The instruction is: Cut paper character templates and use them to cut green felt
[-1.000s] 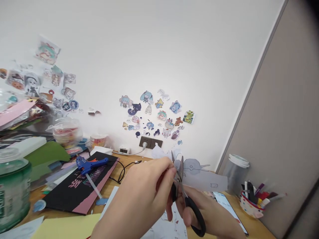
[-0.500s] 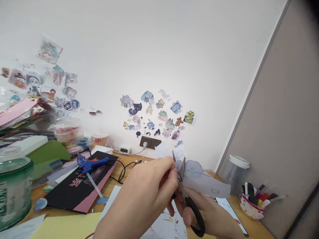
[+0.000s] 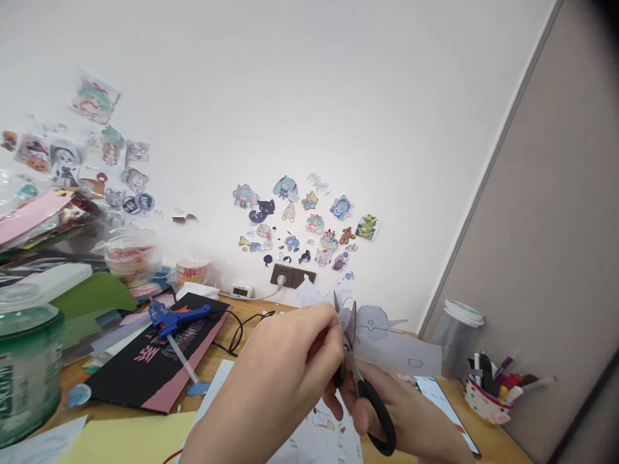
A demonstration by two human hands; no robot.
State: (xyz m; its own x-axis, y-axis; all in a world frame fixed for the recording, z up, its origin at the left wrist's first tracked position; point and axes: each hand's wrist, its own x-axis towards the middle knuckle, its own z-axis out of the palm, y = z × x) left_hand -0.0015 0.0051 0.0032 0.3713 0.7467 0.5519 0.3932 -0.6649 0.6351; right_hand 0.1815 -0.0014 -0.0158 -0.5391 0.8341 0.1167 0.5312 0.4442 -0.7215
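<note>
My left hand (image 3: 285, 364) pinches the edge of a sheet of paper (image 3: 416, 351) with a grey-blue drawn figure outlined on it. Black-handled scissors (image 3: 378, 412) are in my right hand (image 3: 403, 403), with the thumb and fingers at the handle loops. The blades point up and away, parted, right beside my left fingertips and over the left part of the paper. My left fingers hide where blades and paper meet. Below both hands lies a white sheet (image 3: 314, 444) with drawings and small scraps on it.
A blue glue gun (image 3: 181, 317) rests on a black-and-pink folder (image 3: 130, 367) at left, near a green jar (image 3: 29, 367). Yellow paper (image 3: 130, 438) covers the front. At right are a phone (image 3: 447, 412), a pen cup (image 3: 488, 399) and a lidded clear tub (image 3: 459, 338).
The paper's right end has shifted slightly left, and its drawn figure shows a little differently. The scissor blades, still parted, have moved very slightly left. Both hands keep their holds.
</note>
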